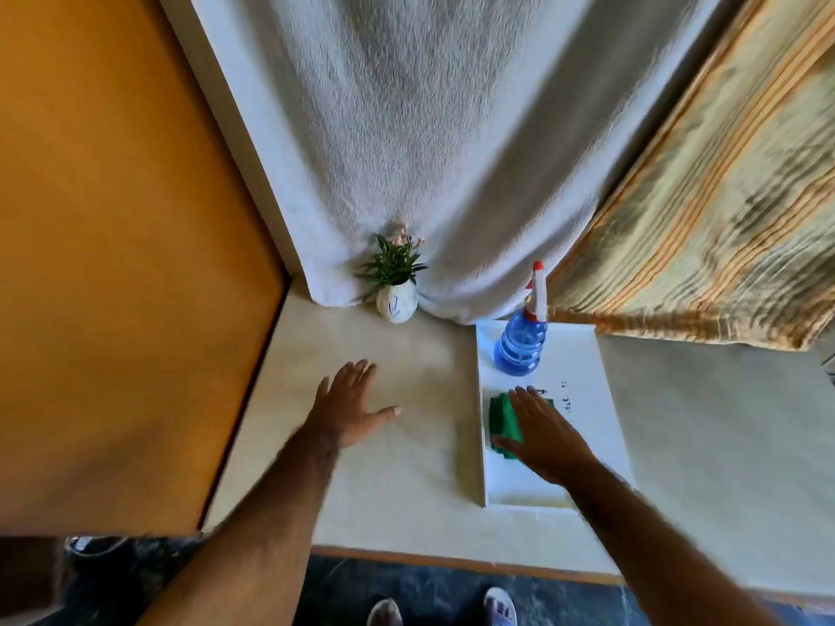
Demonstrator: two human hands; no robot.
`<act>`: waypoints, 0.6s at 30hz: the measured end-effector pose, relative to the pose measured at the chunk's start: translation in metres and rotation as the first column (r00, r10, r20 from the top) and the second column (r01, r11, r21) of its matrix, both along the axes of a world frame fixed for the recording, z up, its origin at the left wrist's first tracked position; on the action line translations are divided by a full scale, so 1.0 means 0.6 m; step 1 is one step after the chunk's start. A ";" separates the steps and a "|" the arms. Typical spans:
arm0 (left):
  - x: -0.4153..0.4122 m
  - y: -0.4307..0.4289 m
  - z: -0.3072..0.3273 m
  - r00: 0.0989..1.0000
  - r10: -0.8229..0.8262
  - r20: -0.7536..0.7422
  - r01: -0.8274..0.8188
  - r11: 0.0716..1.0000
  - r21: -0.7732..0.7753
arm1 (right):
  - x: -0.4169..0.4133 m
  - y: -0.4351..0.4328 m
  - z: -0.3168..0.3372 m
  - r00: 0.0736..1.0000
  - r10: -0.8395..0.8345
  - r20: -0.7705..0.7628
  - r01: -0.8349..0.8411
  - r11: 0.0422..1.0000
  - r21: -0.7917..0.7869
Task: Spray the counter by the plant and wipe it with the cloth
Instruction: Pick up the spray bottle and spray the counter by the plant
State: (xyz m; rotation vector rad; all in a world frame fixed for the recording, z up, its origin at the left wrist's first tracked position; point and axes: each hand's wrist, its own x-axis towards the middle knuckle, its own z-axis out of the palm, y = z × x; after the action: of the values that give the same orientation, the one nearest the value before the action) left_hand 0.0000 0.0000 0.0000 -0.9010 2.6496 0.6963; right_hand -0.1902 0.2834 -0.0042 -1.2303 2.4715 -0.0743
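1. Nearest the viewer: two bare forearms reach forward over the pale tabletop point(406, 481).
2. Left hand point(348, 406) — open, fingers spread, palm down over bare tabletop, holding nothing. Whether the palm touches the surface cannot be told.
3. Right hand point(544, 433) — open and flat, palm down over the green cloth point(502, 420), fingers extended and not curled around it; contact with the cloth is likely but not certain.
4. The cloth lies folded on a white tray point(583, 368) that sits on the tabletop to the right of the left hand. Judged soft, light and limp: it should gather easily under closing fingers, best pinched through the whole folded stack at its near edge so that it does not unfold when lifted.
5. Farther back on the same tray stands the spray bottle point(519, 347) — blue translucent body, white and red trigger head, upright and apart from the cloth. Judged rigid, smooth and moderately weighted by liquid; the narrow neck below the trigger offers the surest hold.
6. Farthest: a small plant point(394, 282) in a white pot, at the back of the tabletop against a hanging white towel point(406, 128). The bare tabletop in front of it is presumably the area to spray; the pot looks light and easily tipped.
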 end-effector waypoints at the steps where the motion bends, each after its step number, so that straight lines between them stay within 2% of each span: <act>1: 0.003 0.001 -0.018 0.999 0.002 0.036 -0.003 1.000 0.002 | 0.004 0.001 -0.011 1.000 -0.017 -0.001 0.017 1.000 -0.009; 4: 0.019 0.005 -0.062 0.986 0.081 0.144 -0.075 0.996 -0.042 | 0.014 0.012 -0.041 0.998 -0.061 -0.025 0.060 0.997 -0.043; 6: 0.027 0.012 -0.091 0.980 0.119 0.160 -0.111 0.992 -0.058 | 0.020 0.018 -0.067 0.997 -0.074 -0.037 0.072 0.996 -0.048; 10: 0.047 0.026 -0.133 0.992 0.102 0.074 -0.090 0.983 -0.159 | 0.033 0.020 -0.096 0.991 -0.124 -0.054 0.117 0.986 -0.117; 13: 0.052 0.034 -0.157 0.994 0.109 0.000 -0.106 0.972 -0.210 | 0.037 0.019 -0.105 0.979 -0.194 0.063 0.202 0.963 -0.179; 14: 0.051 0.035 -0.162 0.993 0.113 -0.036 -0.119 0.970 -0.214 | 0.033 0.015 -0.099 0.955 -0.253 0.157 0.283 0.934 -0.217; 16: 0.051 0.037 -0.170 0.990 0.110 -0.084 -0.126 0.965 -0.230 | 0.013 -0.006 -0.078 0.859 -0.384 0.338 0.490 0.809 -0.326; 18: 0.053 0.039 -0.175 0.990 0.098 -0.102 -0.120 0.962 -0.246 | -0.021 -0.037 -0.049 0.799 -0.472 0.373 0.600 0.664 -0.446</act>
State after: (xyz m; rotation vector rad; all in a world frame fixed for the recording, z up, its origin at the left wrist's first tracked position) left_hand 0.0316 0.0232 -0.1051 -1.1143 2.8304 0.4369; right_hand -0.2027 0.2615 -0.0336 -0.5382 2.5915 -1.0945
